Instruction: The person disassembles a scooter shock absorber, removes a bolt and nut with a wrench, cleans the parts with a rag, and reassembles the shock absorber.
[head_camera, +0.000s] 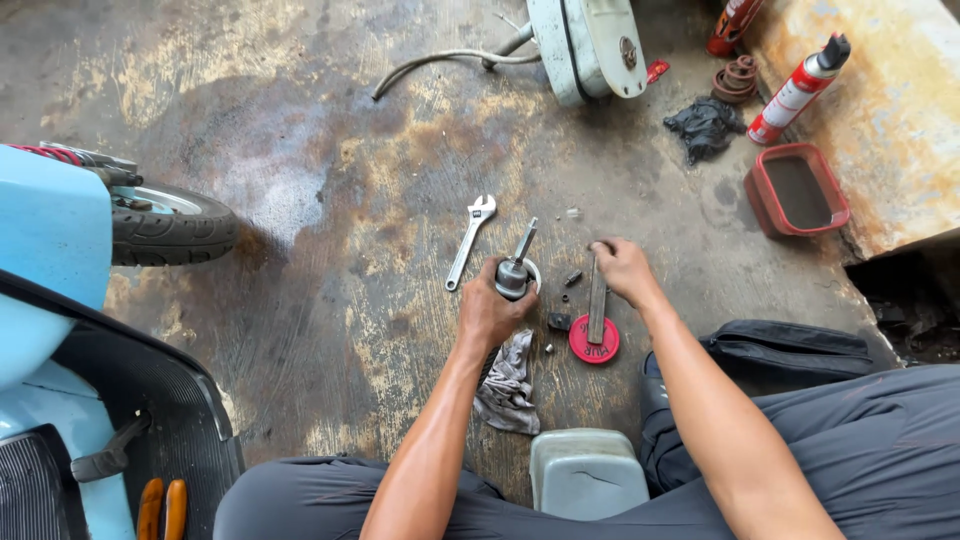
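- 2 hands work low: left hand (492, 312) clenched around the metal shaft part (514, 272); keep it upright.
- Right hand (622, 268) pinches the flat bar (597, 300) top; steady it over the red disc (594, 342).

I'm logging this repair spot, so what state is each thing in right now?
left hand: gripped on the metal shaft part, held upright
right hand: fingertips on top of the flat file
adjustable wrench: lying flat, untouched
red tray: open, dark inside
spray can: leaning, capped
grey rag: crumpled on floor
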